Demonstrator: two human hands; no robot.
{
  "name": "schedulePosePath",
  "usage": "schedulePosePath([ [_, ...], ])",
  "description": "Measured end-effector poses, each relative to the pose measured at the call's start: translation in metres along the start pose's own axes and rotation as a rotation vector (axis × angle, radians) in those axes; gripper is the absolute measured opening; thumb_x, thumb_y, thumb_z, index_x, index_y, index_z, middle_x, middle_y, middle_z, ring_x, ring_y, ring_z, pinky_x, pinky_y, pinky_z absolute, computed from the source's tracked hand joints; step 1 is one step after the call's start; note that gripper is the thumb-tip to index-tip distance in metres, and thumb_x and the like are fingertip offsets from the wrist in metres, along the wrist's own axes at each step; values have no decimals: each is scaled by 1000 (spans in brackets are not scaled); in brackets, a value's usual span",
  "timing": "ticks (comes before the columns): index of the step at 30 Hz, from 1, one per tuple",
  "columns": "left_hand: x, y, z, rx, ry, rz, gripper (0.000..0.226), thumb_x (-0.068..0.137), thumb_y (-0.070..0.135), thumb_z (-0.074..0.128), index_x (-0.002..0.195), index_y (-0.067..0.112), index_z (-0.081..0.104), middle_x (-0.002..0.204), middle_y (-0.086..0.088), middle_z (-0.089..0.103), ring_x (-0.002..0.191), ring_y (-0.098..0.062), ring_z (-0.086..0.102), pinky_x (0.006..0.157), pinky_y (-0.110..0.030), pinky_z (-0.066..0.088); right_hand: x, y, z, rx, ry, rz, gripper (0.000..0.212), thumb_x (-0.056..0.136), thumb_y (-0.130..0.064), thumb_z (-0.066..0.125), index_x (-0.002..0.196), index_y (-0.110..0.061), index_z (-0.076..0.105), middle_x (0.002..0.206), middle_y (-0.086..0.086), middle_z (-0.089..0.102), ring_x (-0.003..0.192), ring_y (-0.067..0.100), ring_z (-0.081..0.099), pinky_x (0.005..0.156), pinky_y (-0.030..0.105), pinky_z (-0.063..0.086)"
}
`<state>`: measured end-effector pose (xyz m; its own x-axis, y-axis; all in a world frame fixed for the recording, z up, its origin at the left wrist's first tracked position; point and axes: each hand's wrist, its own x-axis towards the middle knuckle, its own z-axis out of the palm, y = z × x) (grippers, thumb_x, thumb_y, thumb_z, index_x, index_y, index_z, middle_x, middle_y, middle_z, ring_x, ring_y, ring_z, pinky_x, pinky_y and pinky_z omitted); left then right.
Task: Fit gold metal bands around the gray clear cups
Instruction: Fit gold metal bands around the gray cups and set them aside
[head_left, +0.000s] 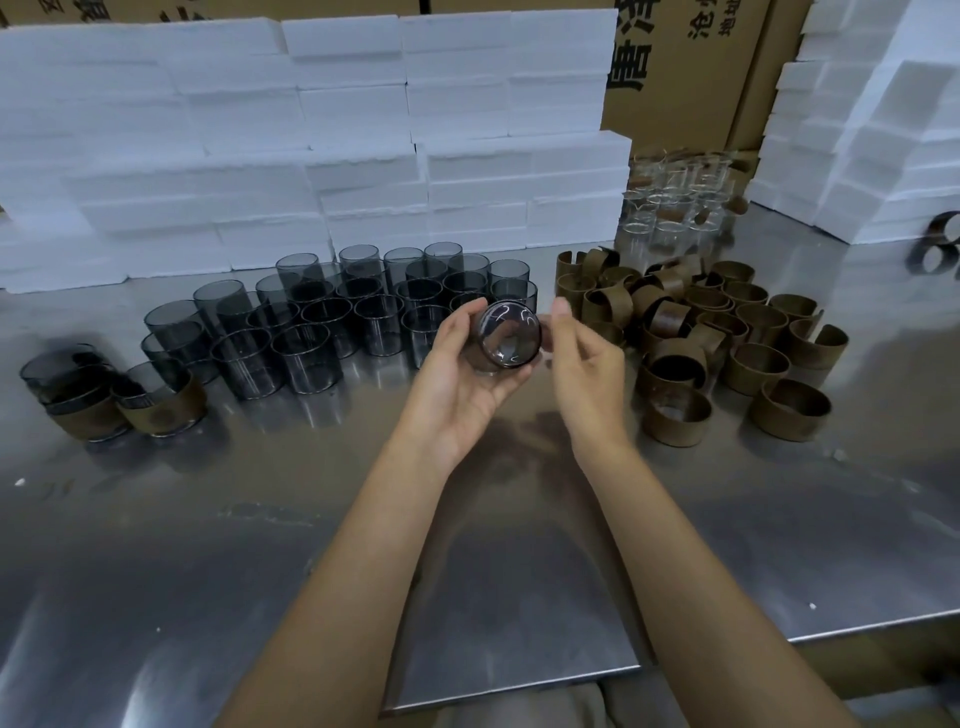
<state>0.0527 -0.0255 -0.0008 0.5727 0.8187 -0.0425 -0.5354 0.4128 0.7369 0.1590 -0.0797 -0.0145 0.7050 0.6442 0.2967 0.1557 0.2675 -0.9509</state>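
My left hand (457, 369) grips a gray clear cup (508, 338) on its side above the steel table, its base turned toward me. My right hand (587, 358) hovers just right of the cup with fingers loosely curled and holds nothing I can see. Several bare gray cups (322, 322) stand grouped behind and to the left. A heap of gold metal bands (727, 338) lies to the right. Banded cups (161, 400) stand at the far left.
The steel table (311, 519) stretches toward me, its front edge at the bottom. White foam blocks (311, 130) are stacked along the back and at the right. Clear glass cups (675, 197) stand at the back right, before cardboard boxes (685, 67).
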Motion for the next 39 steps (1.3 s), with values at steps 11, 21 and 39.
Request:
schedulePosePath([
  [11, -4, 9, -9, 24, 32, -103, 29, 94, 31, 71, 120, 22, 61, 100, -11, 75, 88, -38, 73, 62, -31, 58, 19, 27, -20, -948, -75, -5, 49, 100, -19, 53, 145, -1, 43, 170, 16, 6, 157, 31, 0, 127, 42, 12],
  [21, 0, 8, -13, 90, 90, -38, 33, 93, 38, 69, 121, 23, 58, 115, -13, 70, 100, -40, 67, 63, -29, 58, 16, 22, -20, -781, -39, -5, 22, 98, -27, 62, 107, -7, 63, 134, 11, 50, 123, 29, 50, 97, 37, 45],
  [39, -6, 11, -3, 105, 111, -6, 68, 90, 20, 76, 149, 5, 45, 118, -15, 54, 106, -26, 62, 89, -39, 57, -17, -3, 10, -253, -185, -355, 19, 79, -17, 63, 96, -12, 60, 100, -18, 62, 129, 6, 55, 102, 14, 41],
])
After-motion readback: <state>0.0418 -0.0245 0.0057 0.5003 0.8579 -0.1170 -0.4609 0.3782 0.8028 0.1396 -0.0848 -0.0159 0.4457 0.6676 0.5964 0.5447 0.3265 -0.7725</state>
